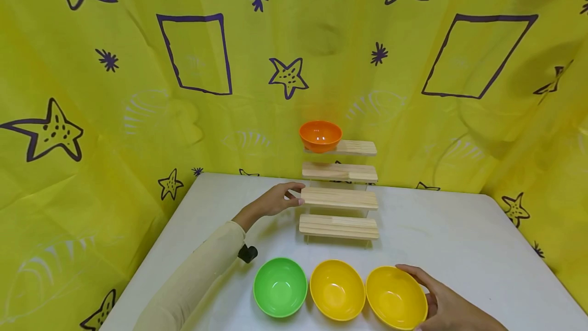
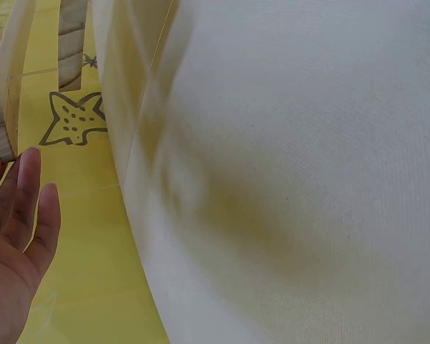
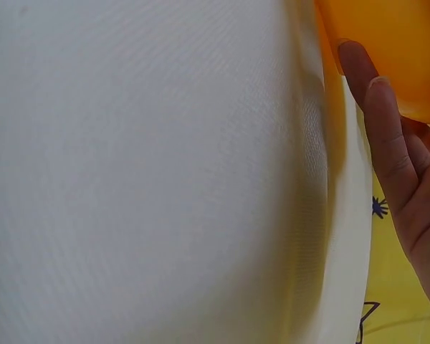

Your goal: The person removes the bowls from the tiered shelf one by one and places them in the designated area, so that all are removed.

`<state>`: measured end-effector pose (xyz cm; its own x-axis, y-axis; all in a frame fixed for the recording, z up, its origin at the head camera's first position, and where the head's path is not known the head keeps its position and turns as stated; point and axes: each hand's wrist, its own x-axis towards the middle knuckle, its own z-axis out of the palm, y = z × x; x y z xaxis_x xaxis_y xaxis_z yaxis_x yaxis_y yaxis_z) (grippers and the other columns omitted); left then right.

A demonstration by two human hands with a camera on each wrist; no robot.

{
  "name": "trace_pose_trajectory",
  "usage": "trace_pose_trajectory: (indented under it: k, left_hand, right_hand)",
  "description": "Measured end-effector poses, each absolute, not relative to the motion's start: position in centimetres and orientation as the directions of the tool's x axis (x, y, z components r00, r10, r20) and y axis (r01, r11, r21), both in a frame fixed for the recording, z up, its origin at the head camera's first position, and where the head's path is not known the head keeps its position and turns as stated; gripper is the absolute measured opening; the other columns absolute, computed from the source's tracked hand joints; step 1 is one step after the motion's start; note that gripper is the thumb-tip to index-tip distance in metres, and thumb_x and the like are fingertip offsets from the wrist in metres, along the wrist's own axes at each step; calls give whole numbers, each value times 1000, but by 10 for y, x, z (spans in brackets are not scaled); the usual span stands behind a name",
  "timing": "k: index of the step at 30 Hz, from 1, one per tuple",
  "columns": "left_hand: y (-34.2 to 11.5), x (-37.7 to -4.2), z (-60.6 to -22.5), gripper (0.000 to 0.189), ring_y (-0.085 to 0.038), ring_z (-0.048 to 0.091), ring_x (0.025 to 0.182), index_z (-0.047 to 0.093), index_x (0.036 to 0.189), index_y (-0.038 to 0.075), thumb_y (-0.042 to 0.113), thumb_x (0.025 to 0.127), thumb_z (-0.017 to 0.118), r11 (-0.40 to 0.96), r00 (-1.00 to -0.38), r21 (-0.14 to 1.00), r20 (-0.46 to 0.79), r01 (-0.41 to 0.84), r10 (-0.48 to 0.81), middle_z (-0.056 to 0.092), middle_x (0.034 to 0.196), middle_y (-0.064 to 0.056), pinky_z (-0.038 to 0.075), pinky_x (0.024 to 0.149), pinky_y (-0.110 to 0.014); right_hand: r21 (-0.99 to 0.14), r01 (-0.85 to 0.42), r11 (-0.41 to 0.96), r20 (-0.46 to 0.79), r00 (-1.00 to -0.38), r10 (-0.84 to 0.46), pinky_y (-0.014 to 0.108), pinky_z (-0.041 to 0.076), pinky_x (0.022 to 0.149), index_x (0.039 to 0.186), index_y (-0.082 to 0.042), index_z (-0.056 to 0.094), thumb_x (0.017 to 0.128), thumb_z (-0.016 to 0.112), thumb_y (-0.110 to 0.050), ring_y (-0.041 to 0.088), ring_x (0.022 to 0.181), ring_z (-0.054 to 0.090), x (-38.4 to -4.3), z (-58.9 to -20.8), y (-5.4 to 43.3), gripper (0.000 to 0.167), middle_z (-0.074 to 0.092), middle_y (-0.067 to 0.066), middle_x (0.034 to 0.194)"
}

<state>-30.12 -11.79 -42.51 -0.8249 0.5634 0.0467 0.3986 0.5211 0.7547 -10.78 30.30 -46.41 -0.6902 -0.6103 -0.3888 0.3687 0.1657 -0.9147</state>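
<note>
My left hand (image 1: 278,199) pinches the left end of a plank, second from the bottom, on a stepped wooden display stand (image 1: 340,198). In the left wrist view, the fingertips of that hand (image 2: 18,229) meet the plank's end (image 2: 5,136). An orange bowl (image 1: 320,137) sits on the left part of the top step. At the front right, my right hand (image 1: 443,300) grips the outer side of a yellow bowl (image 1: 397,298). The right wrist view has the fingers (image 3: 390,143) along the wall of this bowl (image 3: 394,57).
Left of the gripped bowl stand a second yellow bowl (image 1: 337,290) and a green bowl (image 1: 280,287), in a row on the white table (image 1: 436,234). A small black object (image 1: 248,254) shows beside the left sleeve. A yellow patterned curtain (image 1: 321,29) surrounds the table.
</note>
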Motion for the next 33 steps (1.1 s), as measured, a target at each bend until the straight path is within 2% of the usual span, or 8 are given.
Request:
trace_pose_trajectory:
  k: [8,14,28,33]
  left_hand:
    - [-118,-302,-427,53,-30,62,119,49,148,10,28,101,63,519,-825,759,43,394,564,55,143,-15,55,91,-38]
    - [-118,-302,-428,53,-30,62,119,48,149,9,28,101,63,517,-823,760,41,394,566,55,143,-15,55,92,-39]
    - [-117,-301,-425,54,-29,62,119,48,149,9,28,101,63,526,-826,752,44,398,562,56,143,-14,55,92,-38]
    - [-117,-302,-426,54,-29,62,119,48,149,9,28,101,63,529,-828,750,43,397,559,56,143,-14,55,92,-38]
  right_hand:
    - [-926,309,216,-376,-700,-607,42,56,94,155,-32,22,92,73,-15,36,111,63,-108,-468,305,83,39,6,150]
    - [-925,258,279,-375,-733,-567,38,58,89,158,-18,16,89,76,-11,35,104,65,-107,-470,305,92,30,15,154]
    - [-924,272,270,-381,-727,-571,40,57,90,157,-21,17,89,76,-10,37,107,64,-107,-469,304,91,39,7,149]
    - [-926,241,290,-370,-733,-571,38,58,89,157,-22,18,89,76,-12,35,106,64,-108,-470,306,90,36,9,151]
